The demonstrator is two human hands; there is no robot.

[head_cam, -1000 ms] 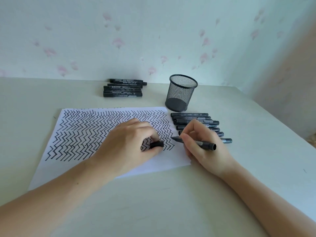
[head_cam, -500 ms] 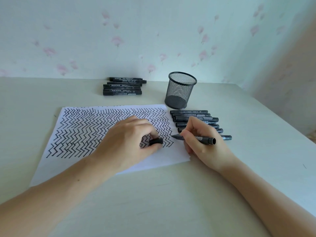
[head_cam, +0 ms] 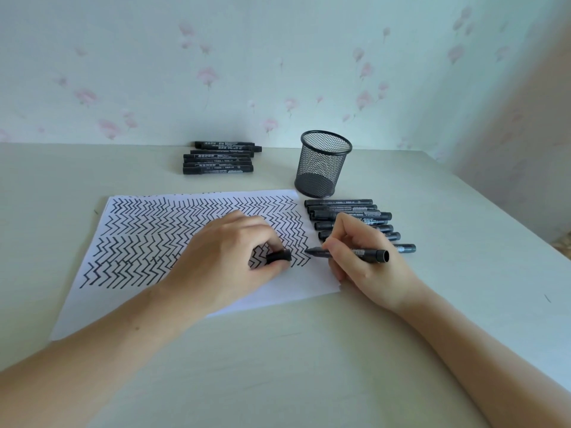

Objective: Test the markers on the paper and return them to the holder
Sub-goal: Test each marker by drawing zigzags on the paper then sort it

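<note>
My right hand pinches one uncapped marker, tip touching the paper at the right end of the lowest zigzag row, mid-frame. My left hand rests on the sheet, thumb and forefinger curled round one cap. One mesh holder stands upright above the paper's top right corner. Five markers lie upper centre; seven more lie right of the paper, partly behind my right hand. Since a second ago, both hands sit much as before.
</note>
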